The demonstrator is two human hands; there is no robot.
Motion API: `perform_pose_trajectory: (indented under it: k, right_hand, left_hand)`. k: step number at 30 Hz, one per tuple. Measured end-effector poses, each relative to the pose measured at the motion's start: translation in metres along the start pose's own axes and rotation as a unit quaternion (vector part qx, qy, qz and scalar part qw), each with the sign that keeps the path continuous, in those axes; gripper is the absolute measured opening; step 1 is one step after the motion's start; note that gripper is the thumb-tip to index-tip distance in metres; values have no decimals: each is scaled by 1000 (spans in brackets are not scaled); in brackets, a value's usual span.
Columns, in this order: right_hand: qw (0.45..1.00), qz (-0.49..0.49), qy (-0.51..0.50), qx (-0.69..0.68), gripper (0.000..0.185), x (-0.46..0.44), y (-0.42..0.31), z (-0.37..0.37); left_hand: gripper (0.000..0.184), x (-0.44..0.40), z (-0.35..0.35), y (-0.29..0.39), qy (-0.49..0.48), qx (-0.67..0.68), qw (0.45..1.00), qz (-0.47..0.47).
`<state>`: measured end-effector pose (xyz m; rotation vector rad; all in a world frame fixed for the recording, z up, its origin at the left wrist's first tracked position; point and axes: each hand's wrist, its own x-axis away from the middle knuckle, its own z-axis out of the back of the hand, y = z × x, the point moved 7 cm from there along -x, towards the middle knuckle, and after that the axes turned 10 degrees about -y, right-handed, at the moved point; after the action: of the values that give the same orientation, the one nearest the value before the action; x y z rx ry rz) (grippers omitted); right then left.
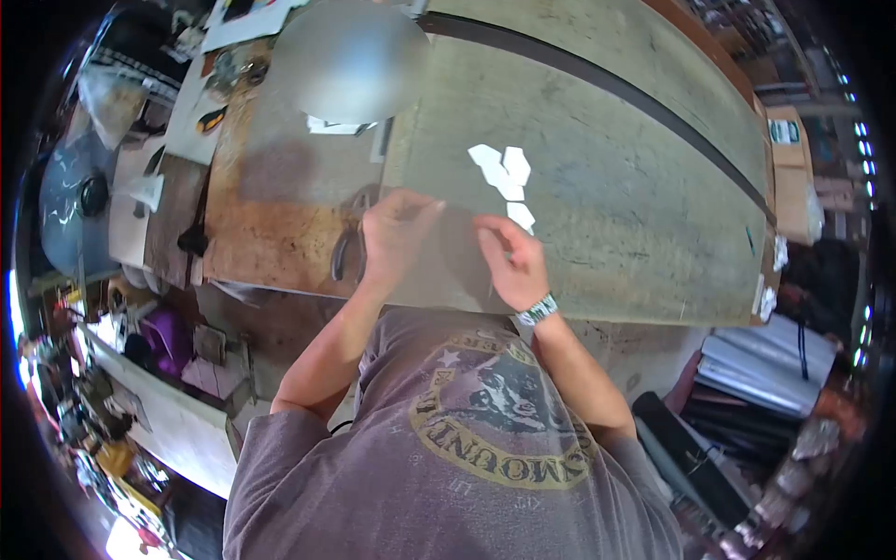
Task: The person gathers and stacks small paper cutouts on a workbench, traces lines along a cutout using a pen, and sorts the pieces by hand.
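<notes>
Over the front of the worktable, my left hand [397, 233] is closed, thumb and fingertips pinched together and pointing right. What lies in the pinch, if anything, is too small to make out. Facing it, my right hand [518, 266] has its thumb and index tips close together and its other fingers curled; anything between them cannot be made out. A watch [537, 310] with a metal band circles the right wrist. Beyond the right hand lie several white cut pieces [516, 166] with angled edges, the closest piece [520, 216] just above its knuckles. Dark-handled pliers [340, 255] rest left of my left hand.
A long dark strip [597, 79] crosses the tabletop [635, 196] at the back. White sheets [338, 125] lie on the left part, below a round blurred patch. A yellow-black tool [211, 120] sits farther left. Rolls of material [695, 457] lean at the lower right.
</notes>
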<state>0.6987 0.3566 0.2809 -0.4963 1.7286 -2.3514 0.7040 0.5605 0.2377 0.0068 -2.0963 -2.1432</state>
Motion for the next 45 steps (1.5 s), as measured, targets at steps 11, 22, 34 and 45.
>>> perform_pose_trajectory:
  k: [11, 22, 34, 45]
  right_hand:
    - [976, -44, 1, -212, 22, -25, -5, 20]
    - [936, -29, -22, -349, 24, -9, 18, 26]
    - [987, -66, 6, -146, 27, 17, 31, 54]
    - [918, -121, 96, 366, 47, -1, 82, 60]
  left_hand:
    - [10, -15, -49, 35, -57, -28, 997, -49]
    - [11, 3, -77, 64, -82, -44, 990, -110]
    - [11, 15, -82, 54, -102, -128, 978, -128]
    - [25, -99, -97, 2, -115, -418, 881, -188]
